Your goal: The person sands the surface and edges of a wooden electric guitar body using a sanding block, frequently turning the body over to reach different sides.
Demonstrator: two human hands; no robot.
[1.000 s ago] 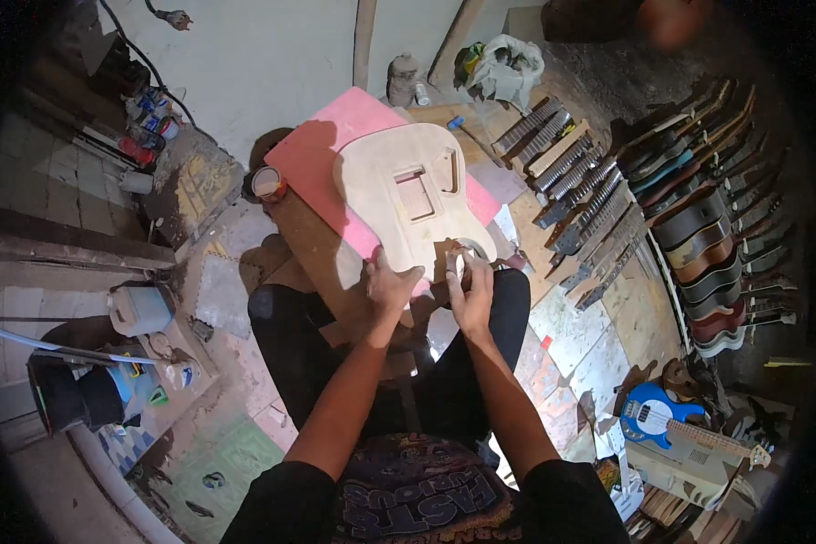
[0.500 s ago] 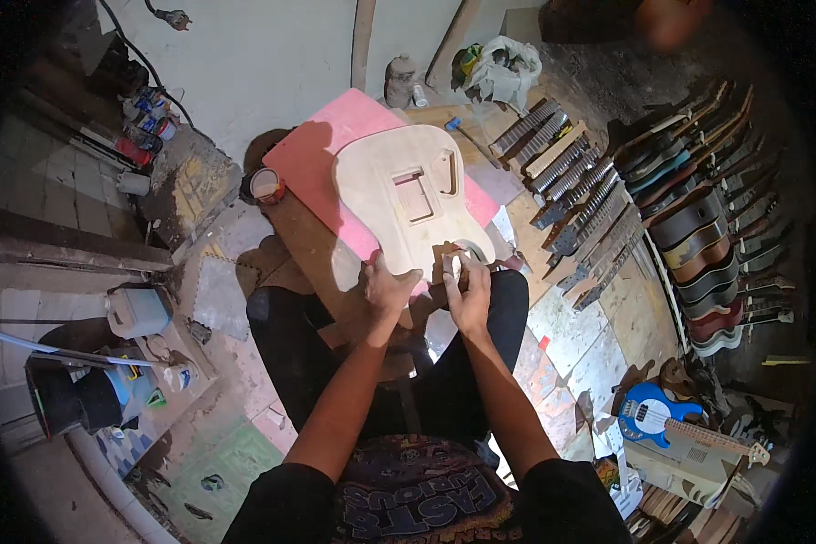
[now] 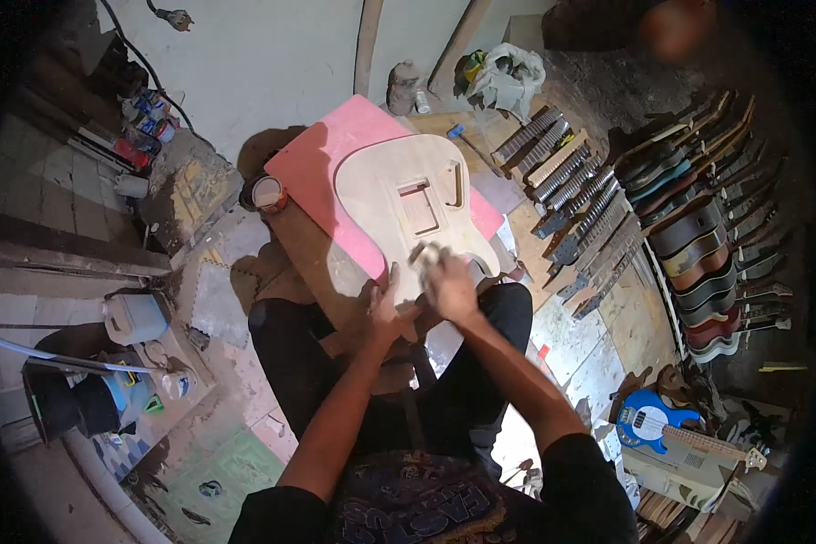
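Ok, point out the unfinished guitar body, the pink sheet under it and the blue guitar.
unfinished guitar body (image 3: 399, 172): head view, bare wood above the cavities.
pink sheet (image 3: 322, 163): head view, exposed left part.
blue guitar (image 3: 646, 423): head view, its body.

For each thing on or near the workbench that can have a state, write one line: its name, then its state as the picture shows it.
Guitar body: unfinished bare wood, lying flat on the pink sheet.
Left hand: pressed on the body's near edge.
Right hand: closed on a small pad, blurred.
Guitar necks: laid side by side.
Blue guitar: lying flat on the floor.
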